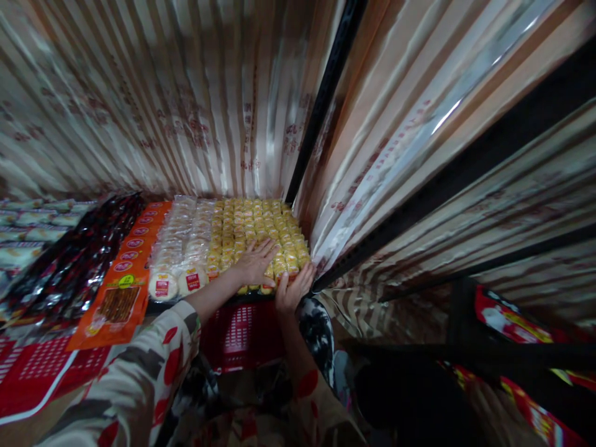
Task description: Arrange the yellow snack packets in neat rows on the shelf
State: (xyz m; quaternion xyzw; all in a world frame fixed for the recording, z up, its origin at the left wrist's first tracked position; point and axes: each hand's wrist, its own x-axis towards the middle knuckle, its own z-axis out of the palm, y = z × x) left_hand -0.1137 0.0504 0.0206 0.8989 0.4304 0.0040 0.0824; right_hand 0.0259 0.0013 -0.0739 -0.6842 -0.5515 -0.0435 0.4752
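Rows of small yellow wrapped snack packs (237,226) fill the right end of the shelf. My left hand (255,264) lies flat on top of them, its fingers stretched out toward the back right. At the front right corner of the rows, my right hand (293,290) rests against the packs with its fingers extended and thumb apart. Neither hand is wrapped around a pack. Left of the yellow packs stand rows of clear-wrapped round white snacks (192,282). My left hand covers some of the front yellow packs.
An orange snack bag (133,261), dark shiny packets (88,254) and pale packets (37,217) line the left. Red baskets (233,335) sit below the shelf. Pleated printed sheeting (186,93) and black metal posts (321,105) border the shelf. Red packages (512,320) lie lower right.
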